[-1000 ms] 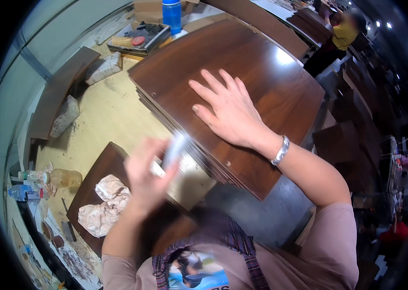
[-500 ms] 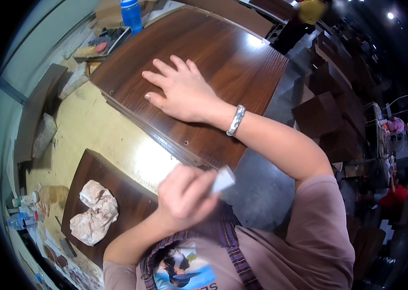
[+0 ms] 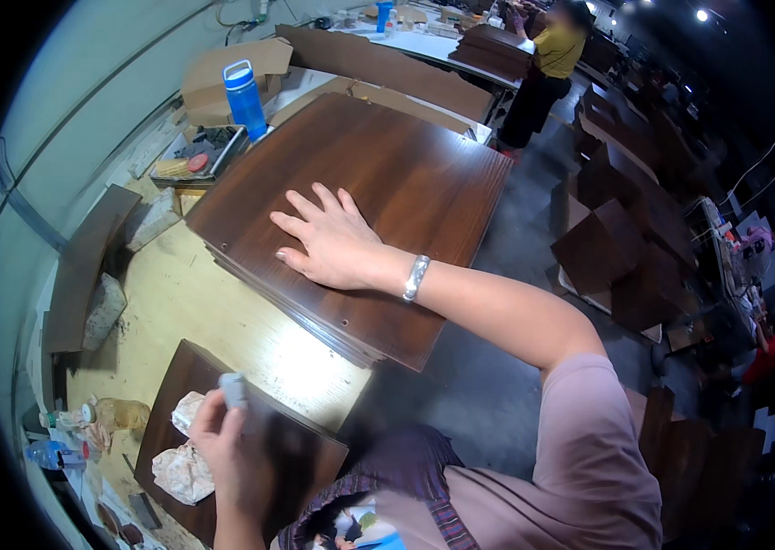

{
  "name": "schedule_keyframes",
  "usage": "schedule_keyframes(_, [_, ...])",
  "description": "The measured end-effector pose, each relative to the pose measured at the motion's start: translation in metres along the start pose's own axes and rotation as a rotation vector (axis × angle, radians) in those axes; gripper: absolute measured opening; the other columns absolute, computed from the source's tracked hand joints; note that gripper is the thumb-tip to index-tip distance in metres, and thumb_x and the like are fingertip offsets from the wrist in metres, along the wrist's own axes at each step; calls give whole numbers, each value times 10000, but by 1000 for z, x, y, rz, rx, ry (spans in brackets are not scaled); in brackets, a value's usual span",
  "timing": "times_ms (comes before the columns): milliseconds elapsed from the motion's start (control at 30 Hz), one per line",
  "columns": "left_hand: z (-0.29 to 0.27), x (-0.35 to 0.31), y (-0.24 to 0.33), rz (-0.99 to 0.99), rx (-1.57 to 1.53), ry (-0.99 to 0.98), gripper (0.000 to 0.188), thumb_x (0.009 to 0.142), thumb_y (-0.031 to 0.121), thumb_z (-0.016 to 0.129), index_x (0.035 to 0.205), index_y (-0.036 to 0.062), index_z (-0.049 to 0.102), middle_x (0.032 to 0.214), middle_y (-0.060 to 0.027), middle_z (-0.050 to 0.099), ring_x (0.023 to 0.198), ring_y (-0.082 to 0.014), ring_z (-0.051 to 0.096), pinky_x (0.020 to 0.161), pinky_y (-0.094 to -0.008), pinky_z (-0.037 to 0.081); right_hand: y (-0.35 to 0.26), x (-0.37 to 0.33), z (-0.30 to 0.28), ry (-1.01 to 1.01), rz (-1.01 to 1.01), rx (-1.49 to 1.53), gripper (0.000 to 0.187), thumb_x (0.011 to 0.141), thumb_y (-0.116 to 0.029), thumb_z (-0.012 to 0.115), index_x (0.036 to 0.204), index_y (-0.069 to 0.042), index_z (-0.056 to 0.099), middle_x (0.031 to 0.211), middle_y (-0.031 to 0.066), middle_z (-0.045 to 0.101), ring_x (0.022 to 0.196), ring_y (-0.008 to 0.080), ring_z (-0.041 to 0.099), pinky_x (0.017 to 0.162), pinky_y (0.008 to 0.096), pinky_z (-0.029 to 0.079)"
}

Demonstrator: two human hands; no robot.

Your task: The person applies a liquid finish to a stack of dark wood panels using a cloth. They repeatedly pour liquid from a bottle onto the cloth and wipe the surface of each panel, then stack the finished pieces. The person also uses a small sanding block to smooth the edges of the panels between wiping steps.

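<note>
Pinching a small grey block between thumb and fingertips of the left hand, fingers closed narrowly around it, just above a small dark wood panel lying at the near edge of the workbench. Pressing flat with the right hand, fingers spread wide and gripping nothing, palm down on the top board of a stack of dark brown wood panels. Wearing a silver bracelet at the right wrist, forearm reaching in from the lower right.

Lying beside the left hand, on the small panel's left part, a crumpled pale rag. Standing further left at the bench edge, some plastic bottles, partly blurred. Standing beyond the stack, a blue water bottle just beside a tray of small items and a cardboard box. Leaning at the far left, a long dark board. Standing in the background at another table, a person in a yellow top.
</note>
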State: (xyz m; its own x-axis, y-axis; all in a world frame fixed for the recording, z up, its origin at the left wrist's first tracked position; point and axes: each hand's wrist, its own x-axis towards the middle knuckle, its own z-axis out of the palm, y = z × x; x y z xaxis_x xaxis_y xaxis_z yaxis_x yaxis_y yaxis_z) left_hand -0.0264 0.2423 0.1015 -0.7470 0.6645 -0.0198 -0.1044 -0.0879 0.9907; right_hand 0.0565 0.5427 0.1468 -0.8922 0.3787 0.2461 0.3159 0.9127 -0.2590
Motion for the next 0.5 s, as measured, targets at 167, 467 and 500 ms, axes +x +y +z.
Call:
schedule_keyframes(167, [-95,-17,-32,146,-184,275,279,991,109,584,1211,-62,580,1046,-124,685,946,-219,697,859,-349,588,-88,-47,-16,-44,-463,77,587,835,-372,717,1263,9,588,1373,237,524,1303,384,463,1064,521,382])
schedule_keyframes(467, [-142,-59,-24,152,-296,468,212,981,64,595,1175,-18,607,1053,-63,674,894,-109,656,767,-248,546,-193,-93,88,-543,-401,439,562,873,-308,699,1305,22,558,1443,256,454,1335,395,432,1103,511,350])
schedule_keyframes(500, [-141,-63,-23,172,-278,458,217,980,63,595,1179,-22,607,1066,-71,677,915,-120,659,796,-262,546,-201,-88,109,-513,-376,439,653,854,-270,721,1402,-18,472,1501,270,372,1341,421,419,1099,517,355])
